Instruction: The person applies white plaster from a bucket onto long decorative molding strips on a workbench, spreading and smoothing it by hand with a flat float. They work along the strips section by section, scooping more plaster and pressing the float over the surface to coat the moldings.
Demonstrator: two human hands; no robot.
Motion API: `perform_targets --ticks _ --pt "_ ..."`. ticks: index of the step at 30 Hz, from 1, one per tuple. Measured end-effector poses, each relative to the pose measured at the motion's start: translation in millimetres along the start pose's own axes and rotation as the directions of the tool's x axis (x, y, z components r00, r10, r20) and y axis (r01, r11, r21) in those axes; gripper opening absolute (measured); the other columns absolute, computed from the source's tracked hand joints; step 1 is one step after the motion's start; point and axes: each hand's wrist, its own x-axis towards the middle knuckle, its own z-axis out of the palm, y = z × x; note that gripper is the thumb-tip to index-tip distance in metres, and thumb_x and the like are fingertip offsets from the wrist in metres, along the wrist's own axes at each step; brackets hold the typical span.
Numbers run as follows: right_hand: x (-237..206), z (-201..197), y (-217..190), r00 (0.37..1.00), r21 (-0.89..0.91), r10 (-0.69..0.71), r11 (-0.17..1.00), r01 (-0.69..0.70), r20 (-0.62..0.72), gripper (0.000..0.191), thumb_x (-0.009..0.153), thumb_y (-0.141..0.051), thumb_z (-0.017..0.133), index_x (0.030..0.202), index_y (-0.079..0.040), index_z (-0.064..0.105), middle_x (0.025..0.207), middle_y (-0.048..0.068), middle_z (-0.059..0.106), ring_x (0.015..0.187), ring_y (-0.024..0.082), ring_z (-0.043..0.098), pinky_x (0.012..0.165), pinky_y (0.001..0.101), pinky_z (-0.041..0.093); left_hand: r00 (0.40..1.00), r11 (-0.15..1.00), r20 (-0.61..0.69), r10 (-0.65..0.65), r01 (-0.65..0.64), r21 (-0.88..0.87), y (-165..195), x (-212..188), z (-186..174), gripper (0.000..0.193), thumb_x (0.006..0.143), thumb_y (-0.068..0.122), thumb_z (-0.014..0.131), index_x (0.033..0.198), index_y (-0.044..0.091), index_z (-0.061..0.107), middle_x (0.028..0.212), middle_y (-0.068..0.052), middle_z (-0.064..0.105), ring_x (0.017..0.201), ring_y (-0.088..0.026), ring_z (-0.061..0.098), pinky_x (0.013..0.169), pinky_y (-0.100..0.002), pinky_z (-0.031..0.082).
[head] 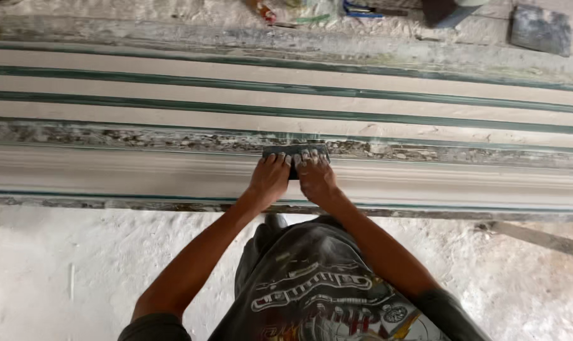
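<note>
Hands side by side on a dark sanding block (296,151) — left hand (268,180) and right hand (316,179) both pressing it flat, fingers spread over its top, likely for even pressure. Block sits on the long pale moulding (141,170), against its far edge; striped green-edged strips (173,88) lie beyond, dust-white floor (78,252) below.

Premises present as a plaster-moulding workshop: long pale cast moulding strips (173,170) lie in parallel rows divided by green edging rails (286,88), white dust and dried plaster coat the floor (78,265), and assorted tools and scraps (356,9) lie along the far side.
</note>
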Motion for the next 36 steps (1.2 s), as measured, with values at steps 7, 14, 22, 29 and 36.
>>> perform_targets --ticks 7,14,22,29,36 --pt "33 -47 59 0.962 -0.199 -0.114 0.966 0.166 0.248 0.041 0.082 -0.018 0.062 0.122 -0.012 0.071 0.136 0.018 0.063 0.133 0.038 0.051 0.109 0.0639 0.034 0.905 0.988 -0.414 -0.093 0.134 0.072 51 31 14 0.05 0.086 0.014 0.067 0.131 -0.009 0.061 0.142 -0.029 0.052 0.132 -0.043 0.05 0.107 -0.057 0.041" --pt "206 -72 23 0.767 -0.207 -0.525 0.758 0.618 0.37 0.039 0.086 -0.03 0.065 0.123 -0.021 0.072 0.141 0.005 0.061 0.136 0.035 0.047 0.11 0.0663 0.03 0.702 0.805 -0.396 -0.592 0.489 -0.337 -14 44 -24 0.065 0.095 0.017 0.064 0.148 -0.012 0.041 0.148 -0.036 0.042 0.134 -0.056 0.043 0.111 -0.067 0.032" --pt "363 -79 -83 0.511 -0.128 -0.633 0.549 0.826 0.582 0.035 0.089 -0.028 0.063 0.122 -0.023 0.072 0.138 0.001 0.063 0.134 0.031 0.049 0.112 0.0605 0.031 0.557 0.556 -0.238 -0.796 0.516 -0.652 -133 34 -80 0.069 0.099 0.03 0.053 0.154 -0.005 0.032 0.152 -0.038 0.037 0.136 -0.059 0.038 0.111 -0.066 0.031" --pt "383 -62 -82 0.405 -0.079 -0.425 0.605 0.793 0.81 0.031 0.091 -0.027 0.063 0.12 -0.024 0.073 0.134 -0.001 0.065 0.131 0.028 0.052 0.113 0.0557 0.034 0.723 0.528 -0.07 -0.688 0.431 -0.732 -165 32 -72 0.062 0.097 0.053 0.053 0.127 -0.001 0.06 0.131 -0.034 0.057 0.114 -0.051 0.059 0.096 -0.06 0.05" --pt "301 -95 47 0.345 -0.109 -0.231 0.668 0.736 0.91 0.027 0.092 -0.026 0.062 0.117 -0.025 0.074 0.13 -0.003 0.068 0.128 0.025 0.056 0.114 0.0508 0.037 0.905 0.508 0.109 -0.41 0.326 -0.797 -33 127 -42 0.071 0.106 0.058 0.034 0.096 0.001 0.075 0.092 -0.026 0.083 0.091 -0.039 0.079 0.09 -0.049 0.06"
